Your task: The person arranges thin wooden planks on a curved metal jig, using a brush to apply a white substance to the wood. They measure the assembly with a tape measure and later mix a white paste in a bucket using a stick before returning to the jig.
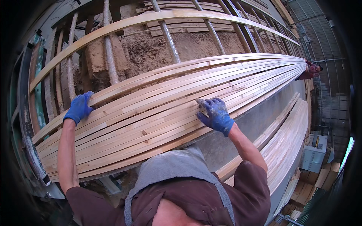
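Observation:
Long pale wooden strips (158,109) lie side by side before me, running from the lower left toward the far right. My left hand (79,108), in a blue glove, is closed around the farthest strip (130,83) of this layer, near its left part. Over the middle of the strips is my right hand (215,114), in a blue glove with worn, dirty fingertips. Its fingers and thumb are apart and hold nothing; whether the fingertips touch the wood I cannot tell. A single strip (166,16) lies farther off, apart from the others, across metal rollers (166,35).
At the strips' far right end stands another person (312,70). More boards (284,139) rest on the grey surface (241,130) to my right. A green and dark metal frame (32,113) borders the left. Behind the rollers lie sawdust (139,49) and stacked planks (188,26).

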### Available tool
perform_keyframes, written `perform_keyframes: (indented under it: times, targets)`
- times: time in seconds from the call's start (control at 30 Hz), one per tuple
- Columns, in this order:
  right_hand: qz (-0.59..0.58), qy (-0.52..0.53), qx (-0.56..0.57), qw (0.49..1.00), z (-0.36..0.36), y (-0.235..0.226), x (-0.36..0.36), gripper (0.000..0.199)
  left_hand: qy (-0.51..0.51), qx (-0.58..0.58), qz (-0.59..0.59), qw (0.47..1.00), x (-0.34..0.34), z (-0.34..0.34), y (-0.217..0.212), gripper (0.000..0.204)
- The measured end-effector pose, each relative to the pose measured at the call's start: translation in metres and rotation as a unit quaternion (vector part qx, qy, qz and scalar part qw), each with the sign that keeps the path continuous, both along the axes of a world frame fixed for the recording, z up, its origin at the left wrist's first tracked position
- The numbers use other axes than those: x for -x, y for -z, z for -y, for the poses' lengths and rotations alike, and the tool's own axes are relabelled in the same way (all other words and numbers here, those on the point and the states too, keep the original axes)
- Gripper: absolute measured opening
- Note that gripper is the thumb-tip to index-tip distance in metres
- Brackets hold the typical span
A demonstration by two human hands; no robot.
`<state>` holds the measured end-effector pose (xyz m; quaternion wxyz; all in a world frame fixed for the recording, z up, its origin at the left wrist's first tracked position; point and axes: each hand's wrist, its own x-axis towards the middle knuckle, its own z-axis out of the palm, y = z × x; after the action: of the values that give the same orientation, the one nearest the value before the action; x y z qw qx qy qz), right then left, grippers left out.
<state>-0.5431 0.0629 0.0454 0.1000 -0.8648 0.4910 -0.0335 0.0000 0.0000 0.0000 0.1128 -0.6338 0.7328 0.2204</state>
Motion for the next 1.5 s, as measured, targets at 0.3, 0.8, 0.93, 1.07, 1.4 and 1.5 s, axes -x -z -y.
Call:
perform_keyframes:
  times: [0.3, 0.8, 0.93, 1.07, 1.4, 1.5]
  targets:
    - [-0.076, -0.009, 0.004, 0.997, 0.016, 0.008, -0.004, 0.041, -0.022, 0.024, -0.018, 0.999, -0.004, -0.001, 0.010, 0.062]
    - [0.049, -0.059, -0.004, 0.997, 0.074, -0.003, -0.008, 0.041, 0.011, 0.066, -0.046, 0.997, -0.009, -0.006, 0.007, 0.046]
    - [-0.038, -0.025, 0.007, 0.999, 0.084, 0.003, -0.020, 0.045, 0.016, 0.059, -0.059, 0.996, -0.006, -0.003, 0.007, 0.047]
    - [-0.063, -0.027, 0.013, 0.998, 0.087, 0.008, -0.022, 0.043, 0.016, 0.067, -0.044, 0.997, -0.013, -0.004, 0.017, 0.053]
    - [-0.045, -0.045, 0.053, 0.997, 0.127, 0.000, -0.041, 0.040, 0.004, 0.044, -0.039, 0.998, -0.008, -0.004, 0.004, 0.052]
    - [0.004, -0.041, 0.133, 0.990, 0.144, 0.011, -0.060, 0.048, 0.013, 0.056, -0.054, 0.997, -0.009, -0.006, 0.006, 0.051]
